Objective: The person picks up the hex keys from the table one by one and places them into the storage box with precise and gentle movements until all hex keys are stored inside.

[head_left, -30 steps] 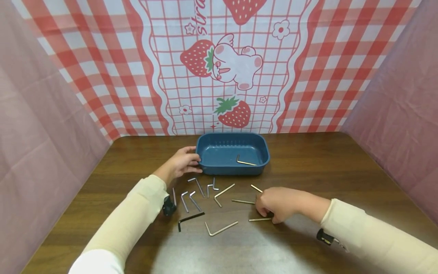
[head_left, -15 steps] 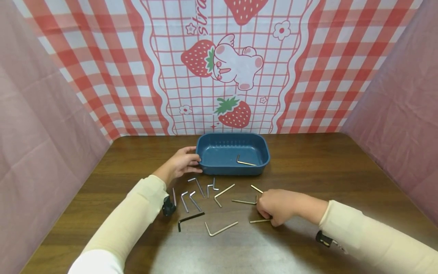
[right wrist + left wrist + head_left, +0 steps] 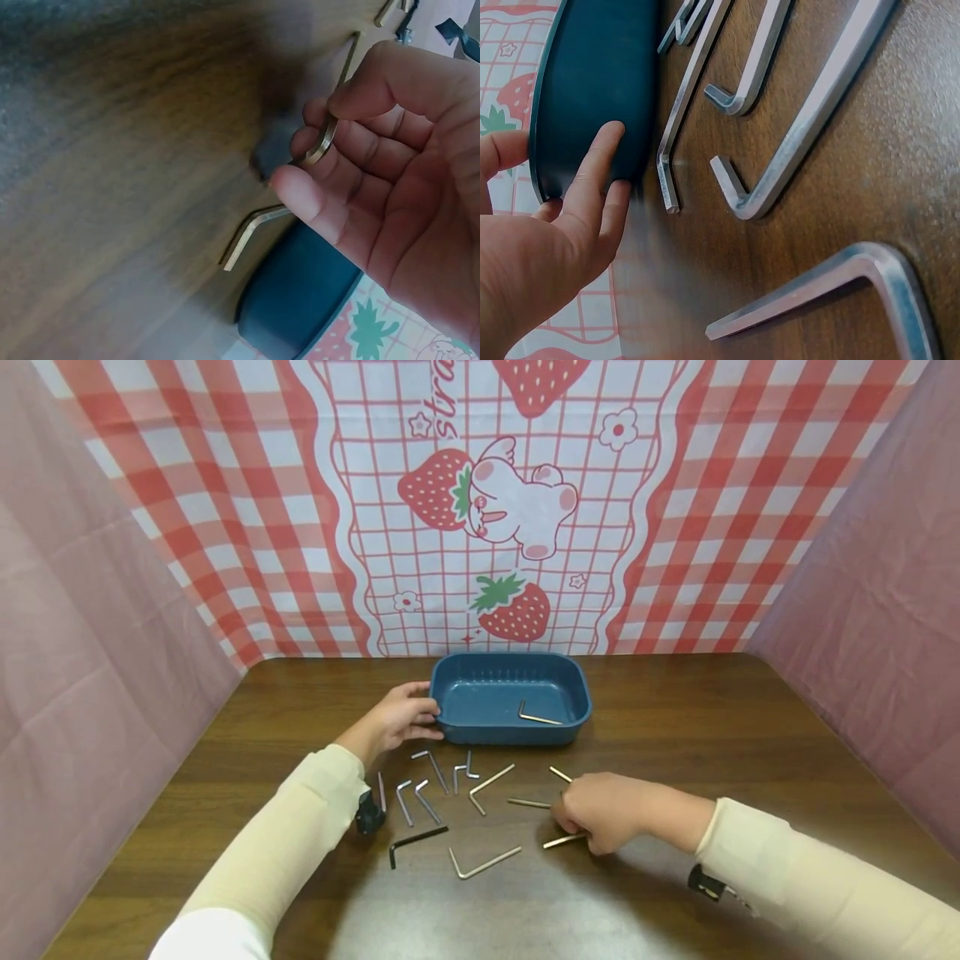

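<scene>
My right hand [image 3: 600,810] is low over the table at the right. In the right wrist view its thumb and fingers pinch a brass hex key [image 3: 322,146] near the bend, one arm reaching past the fingertips. Two other brass hex keys [image 3: 528,802] [image 3: 561,773] lie beside this hand, partly covered by it. My left hand [image 3: 401,714] holds the left end of the blue tray [image 3: 510,735]. In the left wrist view, fingers [image 3: 592,169] lie along its outer wall, and another digit meets the rim. One hex key [image 3: 540,719] lies inside the tray.
Several silver hex keys [image 3: 433,770] lie in front of the left hand. A black hex key [image 3: 420,836] and two brass ones [image 3: 487,863] [image 3: 491,781] lie in the middle of the wooden table [image 3: 675,710]. A checked cloth [image 3: 675,485] hangs behind.
My right hand has shifted slightly left, and the brass hex key in its fingers has turned, its visible end now slanting down to the left. The left hand and tray stay put.
</scene>
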Action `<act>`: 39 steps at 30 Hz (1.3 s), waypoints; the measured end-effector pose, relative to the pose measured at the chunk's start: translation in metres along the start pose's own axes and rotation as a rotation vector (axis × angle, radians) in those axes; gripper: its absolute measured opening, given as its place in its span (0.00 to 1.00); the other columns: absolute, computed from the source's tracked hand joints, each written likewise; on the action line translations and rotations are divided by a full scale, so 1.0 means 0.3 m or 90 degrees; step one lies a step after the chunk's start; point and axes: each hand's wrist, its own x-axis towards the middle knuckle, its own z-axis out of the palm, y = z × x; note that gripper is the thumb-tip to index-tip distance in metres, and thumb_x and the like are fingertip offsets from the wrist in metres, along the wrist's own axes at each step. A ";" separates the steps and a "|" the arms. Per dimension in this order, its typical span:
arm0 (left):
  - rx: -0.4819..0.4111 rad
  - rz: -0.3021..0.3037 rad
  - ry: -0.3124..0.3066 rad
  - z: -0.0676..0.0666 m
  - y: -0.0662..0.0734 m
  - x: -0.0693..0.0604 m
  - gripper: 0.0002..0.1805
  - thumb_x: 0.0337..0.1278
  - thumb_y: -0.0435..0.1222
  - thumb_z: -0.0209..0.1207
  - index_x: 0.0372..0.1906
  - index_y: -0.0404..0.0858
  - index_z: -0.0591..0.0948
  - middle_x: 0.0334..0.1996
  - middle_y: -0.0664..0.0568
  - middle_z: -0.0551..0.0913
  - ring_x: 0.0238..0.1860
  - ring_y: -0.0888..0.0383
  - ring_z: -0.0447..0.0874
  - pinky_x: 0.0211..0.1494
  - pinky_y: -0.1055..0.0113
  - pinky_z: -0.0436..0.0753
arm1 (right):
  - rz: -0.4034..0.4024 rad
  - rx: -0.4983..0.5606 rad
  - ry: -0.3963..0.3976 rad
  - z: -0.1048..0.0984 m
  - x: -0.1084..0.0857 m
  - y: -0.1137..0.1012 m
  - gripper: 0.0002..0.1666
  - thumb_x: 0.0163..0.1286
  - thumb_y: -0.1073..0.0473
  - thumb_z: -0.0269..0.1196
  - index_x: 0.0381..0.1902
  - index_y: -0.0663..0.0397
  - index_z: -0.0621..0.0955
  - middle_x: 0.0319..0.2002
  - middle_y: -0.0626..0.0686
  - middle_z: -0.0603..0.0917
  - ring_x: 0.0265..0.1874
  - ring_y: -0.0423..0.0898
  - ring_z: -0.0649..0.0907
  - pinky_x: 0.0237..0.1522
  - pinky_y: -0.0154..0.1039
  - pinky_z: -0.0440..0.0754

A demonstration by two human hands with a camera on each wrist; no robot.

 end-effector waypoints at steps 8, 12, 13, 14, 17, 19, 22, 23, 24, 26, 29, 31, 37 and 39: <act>-0.003 -0.001 0.003 -0.001 -0.002 0.000 0.37 0.58 0.22 0.50 0.74 0.33 0.58 0.30 0.45 0.74 0.31 0.54 0.76 0.48 0.47 0.83 | -0.038 0.042 0.009 -0.037 0.006 0.010 0.17 0.34 0.73 0.61 0.21 0.45 0.77 0.13 0.34 0.67 0.15 0.33 0.66 0.16 0.27 0.63; -0.005 0.000 0.001 -0.003 -0.004 0.004 0.37 0.57 0.22 0.50 0.74 0.33 0.57 0.32 0.44 0.74 0.31 0.54 0.77 0.48 0.48 0.83 | -0.037 0.066 0.005 -0.056 0.009 0.021 0.18 0.35 0.74 0.61 0.21 0.45 0.77 0.14 0.35 0.68 0.16 0.32 0.67 0.16 0.26 0.63; -0.005 0.000 0.001 -0.002 -0.004 0.005 0.37 0.56 0.22 0.50 0.74 0.33 0.57 0.32 0.43 0.74 0.30 0.54 0.78 0.47 0.48 0.83 | -0.040 0.071 0.005 -0.062 0.010 0.025 0.18 0.36 0.74 0.61 0.22 0.45 0.78 0.15 0.35 0.69 0.17 0.32 0.67 0.17 0.26 0.64; -0.006 0.001 0.001 -0.002 -0.004 0.006 0.38 0.56 0.21 0.50 0.74 0.33 0.57 0.33 0.43 0.74 0.30 0.54 0.78 0.47 0.48 0.83 | -0.040 0.078 0.004 -0.068 0.011 0.028 0.17 0.36 0.74 0.61 0.22 0.46 0.78 0.15 0.35 0.69 0.17 0.31 0.68 0.17 0.25 0.65; -0.007 0.004 0.001 -0.001 -0.004 0.007 0.38 0.55 0.21 0.50 0.73 0.33 0.58 0.35 0.41 0.74 0.30 0.55 0.78 0.46 0.49 0.83 | -0.041 0.099 0.005 -0.088 0.015 0.040 0.16 0.36 0.74 0.62 0.21 0.47 0.78 0.16 0.37 0.72 0.18 0.30 0.69 0.19 0.25 0.67; -0.008 0.005 0.002 -0.001 -0.004 0.008 0.38 0.54 0.21 0.50 0.73 0.33 0.58 0.36 0.40 0.74 0.30 0.54 0.79 0.46 0.49 0.84 | -0.037 0.112 0.004 -0.102 0.018 0.047 0.16 0.37 0.74 0.62 0.21 0.47 0.78 0.17 0.38 0.73 0.18 0.30 0.70 0.19 0.25 0.69; -0.009 0.005 0.002 -0.002 -0.007 0.010 0.38 0.55 0.21 0.50 0.73 0.33 0.58 0.39 0.38 0.74 0.32 0.53 0.79 0.45 0.49 0.84 | -0.034 0.127 0.003 -0.122 0.021 0.055 0.16 0.38 0.74 0.61 0.22 0.47 0.78 0.18 0.38 0.73 0.18 0.30 0.70 0.20 0.26 0.70; -0.010 0.005 0.002 -0.002 -0.008 0.010 0.37 0.55 0.21 0.50 0.73 0.33 0.58 0.39 0.37 0.73 0.33 0.53 0.79 0.45 0.49 0.84 | -0.036 0.129 0.003 -0.128 0.021 0.057 0.16 0.39 0.75 0.61 0.23 0.48 0.78 0.18 0.39 0.74 0.18 0.30 0.70 0.20 0.26 0.70; -0.010 0.004 0.002 -0.002 -0.009 0.010 0.37 0.55 0.21 0.50 0.73 0.33 0.58 0.40 0.37 0.73 0.33 0.53 0.79 0.45 0.49 0.84 | -0.038 0.133 0.004 -0.135 0.022 0.059 0.16 0.39 0.75 0.61 0.23 0.48 0.78 0.18 0.39 0.74 0.19 0.30 0.70 0.20 0.26 0.70; -0.008 0.005 0.002 -0.003 -0.010 0.010 0.37 0.55 0.21 0.50 0.73 0.33 0.58 0.39 0.38 0.73 0.32 0.53 0.78 0.45 0.49 0.84 | -0.049 0.138 0.007 -0.148 0.024 0.063 0.16 0.40 0.75 0.61 0.26 0.50 0.80 0.19 0.40 0.74 0.19 0.31 0.70 0.20 0.27 0.71; -0.006 0.005 0.002 -0.004 -0.011 0.012 0.37 0.55 0.21 0.50 0.73 0.33 0.58 0.39 0.38 0.73 0.31 0.54 0.78 0.45 0.49 0.84 | -0.063 0.143 0.013 -0.169 0.026 0.069 0.17 0.42 0.76 0.61 0.29 0.52 0.81 0.20 0.42 0.76 0.21 0.32 0.71 0.22 0.28 0.72; -0.006 0.005 0.001 -0.005 -0.011 0.012 0.37 0.55 0.21 0.50 0.73 0.33 0.58 0.39 0.38 0.73 0.31 0.54 0.78 0.45 0.49 0.84 | -0.062 0.145 0.015 -0.182 0.027 0.074 0.17 0.43 0.76 0.62 0.30 0.53 0.82 0.21 0.42 0.76 0.22 0.33 0.71 0.24 0.28 0.73; -0.005 0.009 0.000 -0.003 -0.010 0.009 0.36 0.56 0.21 0.50 0.73 0.33 0.59 0.32 0.44 0.74 0.30 0.55 0.77 0.45 0.49 0.84 | -0.039 0.137 0.035 -0.215 0.032 0.099 0.14 0.43 0.75 0.62 0.23 0.50 0.80 0.19 0.39 0.73 0.20 0.32 0.70 0.21 0.30 0.71; -0.006 0.009 -0.001 -0.004 -0.010 0.010 0.36 0.56 0.21 0.50 0.73 0.33 0.59 0.30 0.45 0.74 0.29 0.55 0.77 0.45 0.48 0.84 | -0.037 0.132 0.045 -0.224 0.033 0.113 0.14 0.43 0.75 0.63 0.23 0.49 0.80 0.19 0.39 0.74 0.20 0.32 0.70 0.21 0.30 0.72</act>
